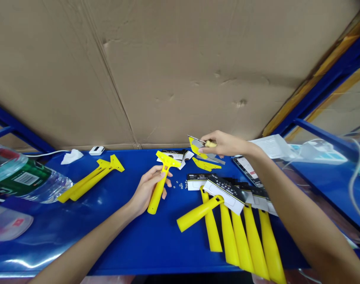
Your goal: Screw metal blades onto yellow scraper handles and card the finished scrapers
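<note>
My left hand (149,189) is wrapped round a yellow scraper handle (158,191), its wide flat head pointing up and away from me. My right hand (223,144) is closed on a small screwdriver (210,143), whose thin metal shaft points left. Just under those fingers is a yellow plate (193,147) beside grey metal blades; I cannot tell whether the fingertips grip it. Another yellow plate (205,165) lies on the blue table below. Tiny nuts (180,185) are scattered between the two hands.
Several yellow scrapers (245,240) with black-and-white card sleeves (225,193) lie at front right. Two bare yellow scrapers (94,179) rest at left near a large bottle (26,177). A phone (247,169) lies under my right forearm. Cardboard (180,71) stands behind the blue table (123,240).
</note>
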A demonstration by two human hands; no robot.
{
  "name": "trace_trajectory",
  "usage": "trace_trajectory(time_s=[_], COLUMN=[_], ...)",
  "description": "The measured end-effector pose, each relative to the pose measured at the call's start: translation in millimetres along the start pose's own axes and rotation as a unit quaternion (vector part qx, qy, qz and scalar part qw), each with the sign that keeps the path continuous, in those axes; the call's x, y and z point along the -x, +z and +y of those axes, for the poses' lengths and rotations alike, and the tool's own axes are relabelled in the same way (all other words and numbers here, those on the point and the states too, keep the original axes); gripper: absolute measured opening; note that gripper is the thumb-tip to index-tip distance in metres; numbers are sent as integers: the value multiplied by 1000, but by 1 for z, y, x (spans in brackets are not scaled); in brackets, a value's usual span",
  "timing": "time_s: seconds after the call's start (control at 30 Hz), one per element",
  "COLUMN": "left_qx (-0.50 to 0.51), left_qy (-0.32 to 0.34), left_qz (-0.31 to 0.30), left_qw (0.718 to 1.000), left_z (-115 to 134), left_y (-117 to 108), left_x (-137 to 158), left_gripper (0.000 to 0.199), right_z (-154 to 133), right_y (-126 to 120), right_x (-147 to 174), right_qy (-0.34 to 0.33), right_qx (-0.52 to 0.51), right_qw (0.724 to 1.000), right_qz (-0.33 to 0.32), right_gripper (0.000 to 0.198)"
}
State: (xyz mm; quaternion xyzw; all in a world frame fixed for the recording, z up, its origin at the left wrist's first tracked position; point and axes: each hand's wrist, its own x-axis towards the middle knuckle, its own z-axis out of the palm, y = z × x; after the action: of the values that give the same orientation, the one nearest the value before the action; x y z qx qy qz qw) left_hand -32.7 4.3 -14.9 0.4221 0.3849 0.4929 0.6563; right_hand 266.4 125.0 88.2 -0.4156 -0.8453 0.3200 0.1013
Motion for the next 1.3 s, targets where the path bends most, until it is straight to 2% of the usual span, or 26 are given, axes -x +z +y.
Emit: trace_trajectory(time_s=[0.2,0.5,0.63,0.73,0.9,1.03,1.1,1.3], left_qx=[-11,-19,-26,-29,6,55,71,83], left_qy=[10,11,-2,-11,-19,-23,-29,-54], left_qz=[-7,-8,12,28,23,29,22,-15], left_qw=[1000,1000,1000,999,1000,998,997,995], left_z=[-3,1,2,0,-2,0,1,-2], left_y=[-3,6,8,7,3,0,-2,-2], left_x=[0,7,8,6,4,1,0,0], left_gripper=[32,40,41,43,39,41,41,36], right_z=[-34,-58,-61,-59,-56,-57,-57,-56], right_y=[14,65,81,88,92,83,81,91], right_x=[6,-8,-12,-14,-14,-8,-7,-8], right_qy=[-75,-116,-73,-89,-154,-208,-226,-299], right_qx=[-10,-48,-66,-77,-44,-11,11,76], right_qw=[996,992,995,993,985,978,974,950], right_qz=[45,24,17,29,63,-7,-17,54], right_gripper=[33,21,32,43,27,15,14,17])
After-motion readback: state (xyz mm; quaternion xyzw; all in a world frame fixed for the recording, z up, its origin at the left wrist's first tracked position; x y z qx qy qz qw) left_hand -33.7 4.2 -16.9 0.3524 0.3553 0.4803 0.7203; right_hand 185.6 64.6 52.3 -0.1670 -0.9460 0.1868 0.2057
